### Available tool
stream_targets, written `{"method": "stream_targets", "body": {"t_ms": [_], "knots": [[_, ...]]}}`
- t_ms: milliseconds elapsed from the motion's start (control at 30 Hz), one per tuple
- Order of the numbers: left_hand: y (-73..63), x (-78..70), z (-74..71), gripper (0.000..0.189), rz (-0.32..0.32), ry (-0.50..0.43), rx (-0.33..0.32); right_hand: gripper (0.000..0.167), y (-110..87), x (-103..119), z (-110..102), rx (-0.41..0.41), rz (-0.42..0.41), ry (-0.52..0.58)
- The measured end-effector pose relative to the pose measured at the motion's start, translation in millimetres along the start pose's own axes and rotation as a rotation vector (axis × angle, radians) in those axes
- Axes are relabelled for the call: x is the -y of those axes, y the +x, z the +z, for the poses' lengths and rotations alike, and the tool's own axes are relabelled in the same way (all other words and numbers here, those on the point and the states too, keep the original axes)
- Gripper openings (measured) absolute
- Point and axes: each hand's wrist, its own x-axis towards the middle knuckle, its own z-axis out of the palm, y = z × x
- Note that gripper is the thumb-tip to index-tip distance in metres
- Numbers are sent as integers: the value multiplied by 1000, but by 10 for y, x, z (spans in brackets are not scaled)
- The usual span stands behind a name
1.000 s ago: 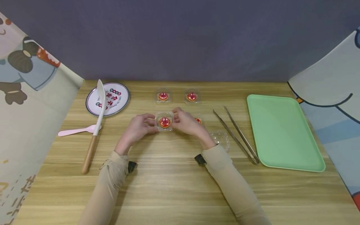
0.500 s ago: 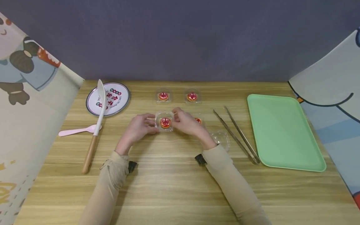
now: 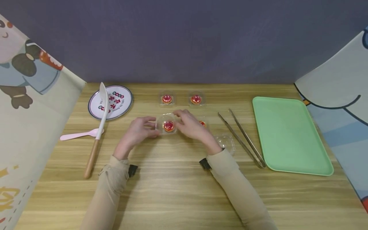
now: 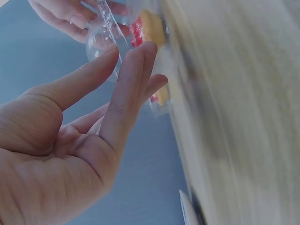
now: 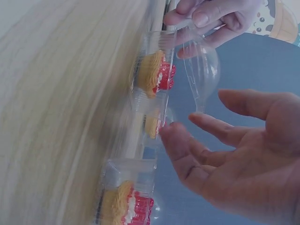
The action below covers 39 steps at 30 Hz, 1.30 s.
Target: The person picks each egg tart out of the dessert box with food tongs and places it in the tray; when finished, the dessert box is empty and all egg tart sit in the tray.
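Between both hands a clear domed plastic lid [image 5: 206,65] stands lifted apart from its box base [image 5: 161,41], slightly tilted. In that box sits a tart [image 3: 168,126] with a yellow crust and red topping. My left hand [image 3: 140,129] holds the lid's left edge between thumb and fingers. At its right edge my right hand [image 3: 192,126] pinches it, the index fingertip right at the rim in the right wrist view. Behind the right hand another boxed tart [image 3: 202,123] is partly hidden. Two more boxed tarts [image 3: 166,98] stand farther back.
A second clear plastic piece [image 3: 225,142] lies by the right forearm. Metal tongs [image 3: 244,140] and a green tray [image 3: 291,135] are to the right. On the left are a patterned plate [image 3: 123,105], a long-handled spoon [image 3: 93,153] across its edge, and a pink spoon [image 3: 76,135].
The lid has shifted slightly left and tilted off the box. My left hand has moved a little left with it; the right fingertips have followed slightly left.
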Motion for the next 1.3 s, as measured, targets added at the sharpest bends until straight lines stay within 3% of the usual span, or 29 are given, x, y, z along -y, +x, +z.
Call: {"method": "stream_targets", "body": {"t_ms": [200, 567, 767, 967, 1300], "knots": [[-44, -38, -74, 65, 27, 24, -30, 52, 18, 14, 16, -18, -53, 40], [-41, -7, -174, 38, 66, -76, -138, 57, 68, 62, 97, -42, -107, 184], [-45, -7, -226, 36, 73, -263, -186, 56, 127, 69, 159, -119, -115, 307], [-79, 14, -272, 28, 115, -454, -217, 42, 189, 97, 207, -209, -125, 365], [-92, 124, -332, 25, 160, -466, -286, 29, 259, 186, 279, -240, -112, 482]]}}
